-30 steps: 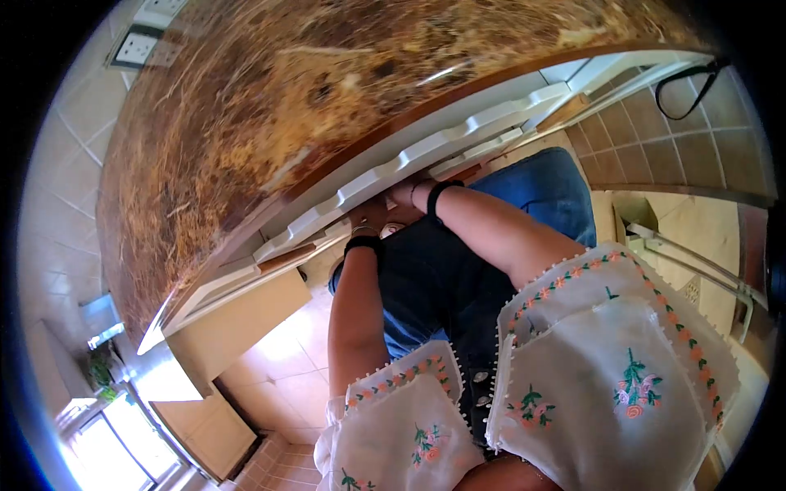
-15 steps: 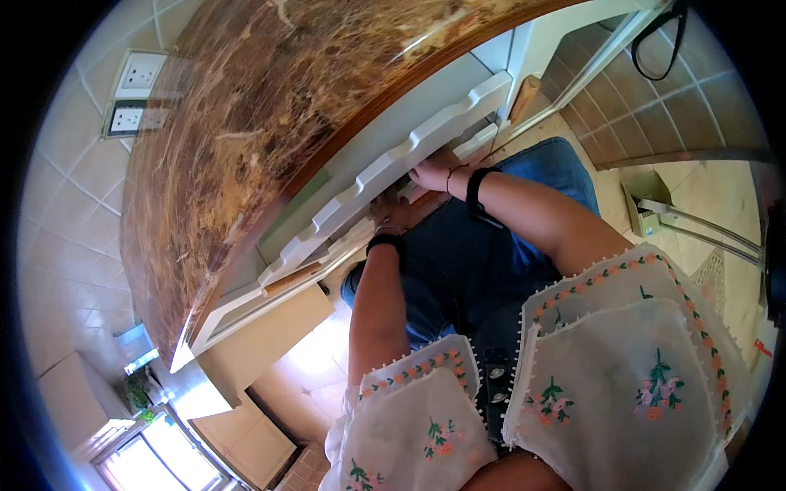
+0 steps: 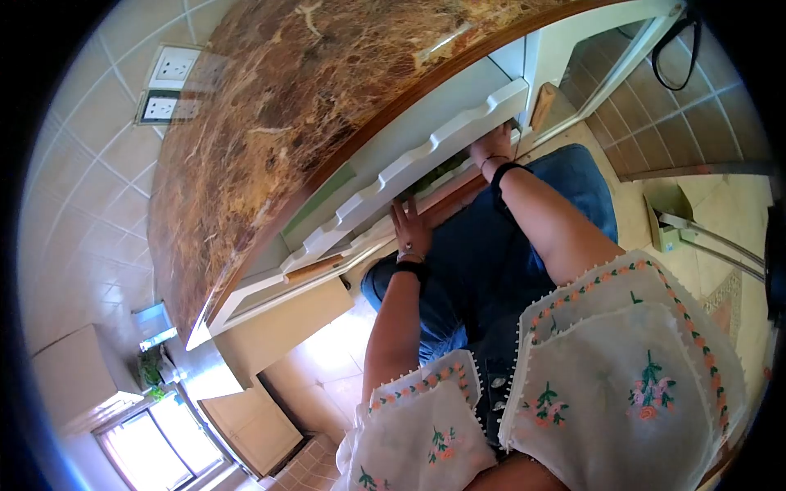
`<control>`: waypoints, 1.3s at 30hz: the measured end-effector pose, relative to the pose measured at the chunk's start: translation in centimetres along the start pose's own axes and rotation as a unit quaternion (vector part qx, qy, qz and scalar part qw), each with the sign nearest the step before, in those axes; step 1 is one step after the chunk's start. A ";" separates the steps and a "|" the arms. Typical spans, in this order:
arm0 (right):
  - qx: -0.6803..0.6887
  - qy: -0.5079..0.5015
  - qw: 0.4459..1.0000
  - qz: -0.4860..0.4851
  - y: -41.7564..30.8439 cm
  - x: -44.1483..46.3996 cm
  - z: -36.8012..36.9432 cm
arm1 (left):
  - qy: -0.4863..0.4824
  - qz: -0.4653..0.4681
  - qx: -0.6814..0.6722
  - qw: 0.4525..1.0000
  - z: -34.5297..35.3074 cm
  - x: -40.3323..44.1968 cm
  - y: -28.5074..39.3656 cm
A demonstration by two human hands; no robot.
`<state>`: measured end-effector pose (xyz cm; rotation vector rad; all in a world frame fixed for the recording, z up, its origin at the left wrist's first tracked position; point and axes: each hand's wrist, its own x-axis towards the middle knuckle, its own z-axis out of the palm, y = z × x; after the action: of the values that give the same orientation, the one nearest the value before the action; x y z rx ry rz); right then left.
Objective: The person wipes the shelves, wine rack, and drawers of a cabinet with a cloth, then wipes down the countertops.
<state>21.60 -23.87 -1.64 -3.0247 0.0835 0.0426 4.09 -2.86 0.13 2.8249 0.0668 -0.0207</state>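
Observation:
Below the counter, a white board with a wavy edge [image 3: 426, 157] runs across a white cabinet. My left hand [image 3: 412, 228] rests on the cabinet's lower edge with its fingers stretched out and apart, nothing visible in it. Farther right, my right hand [image 3: 492, 144] reaches in at the gap beneath the wavy board, near its right end. Its fingertips are partly hidden there, so I cannot tell if they grip anything. Something dark green [image 3: 440, 173] shows in the gap between my hands; its kind is unclear. A reddish-brown wooden strip [image 3: 467, 193] lies just below that gap.
A brown marbled countertop [image 3: 270, 123] with a wooden edge overhangs the cabinet. Wall sockets [image 3: 168, 86] sit at the upper left. On the floor at right stands a green dustpan-like box [image 3: 670, 214] beside metal bars [image 3: 712, 241]. A black strap [image 3: 676, 57] hangs upper right.
My right hand has moved right along the gap, away from my left hand. My left hand has drawn back, its fingers now showing. The view has shifted slightly, and the green thing has come into sight.

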 end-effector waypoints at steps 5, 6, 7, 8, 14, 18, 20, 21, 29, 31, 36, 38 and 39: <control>0.052 -0.036 0.996 -0.059 0.7 1.6 -1.1 | -0.009 -0.027 -0.098 0.995 -2.8 -3.4 2.5; 0.040 -0.033 0.996 -0.068 1.1 0.8 -1.6 | -0.007 -0.025 -0.098 0.995 -2.9 -3.6 2.9; 0.031 -0.029 0.995 -0.085 1.0 0.1 -2.2 | -0.005 -0.029 -0.110 0.994 -3.2 -3.9 3.2; 0.018 -0.019 0.994 -0.107 0.9 0.1 -2.5 | 0.004 -0.035 -0.125 0.992 -3.3 -4.2 3.3; 0.349 0.093 0.922 -0.140 1.2 -3.5 -3.2 | 0.037 -0.011 -0.153 0.987 -2.7 -5.2 4.0; 0.683 -0.194 0.703 -0.042 4.6 -7.3 -7.1 | 0.020 0.005 -0.161 0.987 -2.5 -5.1 5.8; 0.779 -0.361 0.511 0.045 6.1 -9.4 -12.4 | 0.013 -0.009 -0.195 0.981 -2.7 -5.6 6.8; 0.825 -0.395 0.402 0.030 6.7 -10.5 -14.6 | 0.004 -0.008 -0.203 0.979 -2.7 -5.7 7.2; 0.867 -0.438 0.207 -0.121 7.5 -12.6 -22.7 | 0.027 0.044 -0.246 0.968 -4.0 -5.9 9.1; 0.871 -0.428 0.194 -0.143 6.8 -12.2 -21.5 | 0.034 0.066 -0.252 0.965 -3.9 -5.4 7.6; 0.899 -0.409 0.146 -0.058 5.1 -11.0 -20.6 | 0.057 0.035 -0.247 0.967 -3.7 -6.5 6.1; 0.926 -0.339 0.164 -0.006 4.9 -10.1 -20.0 | 0.052 0.039 -0.256 0.964 -3.2 -6.5 6.0; 0.923 -0.330 0.197 -0.013 4.5 -9.8 -20.0 | 0.042 0.045 -0.265 0.962 -3.2 -6.8 6.0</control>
<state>12.08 -30.11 17.98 -0.2846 -0.0271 0.6249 -2.34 -7.83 5.16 2.2885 -0.0335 0.1208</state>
